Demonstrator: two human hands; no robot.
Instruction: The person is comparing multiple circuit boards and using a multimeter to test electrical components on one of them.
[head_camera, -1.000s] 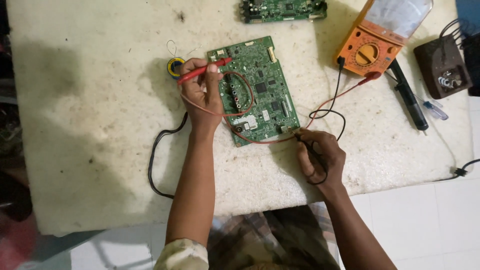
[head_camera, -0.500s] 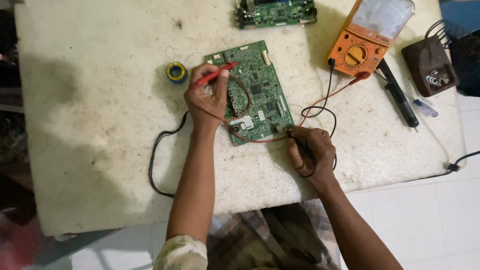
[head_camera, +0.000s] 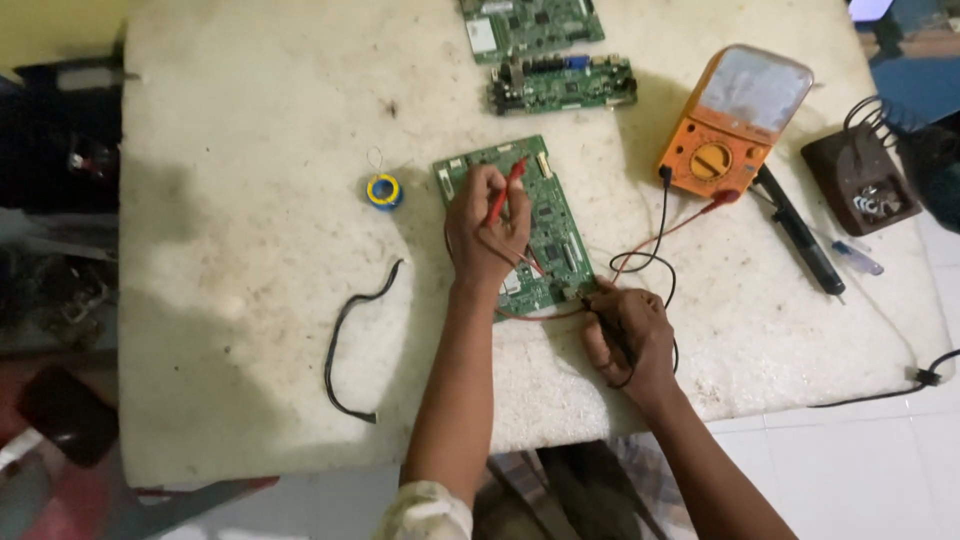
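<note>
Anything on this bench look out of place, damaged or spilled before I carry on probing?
Nothing spilled or broken. The white table is stained and scuffed, and a loose black cable lies unconnected left of the green circuit board. The left hand holds the red probe, the right hand the black one.

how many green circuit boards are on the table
3. One circuit board lies under the left hand and right hand; a second board sits above it; a third board is cut off by the top edge.
</note>
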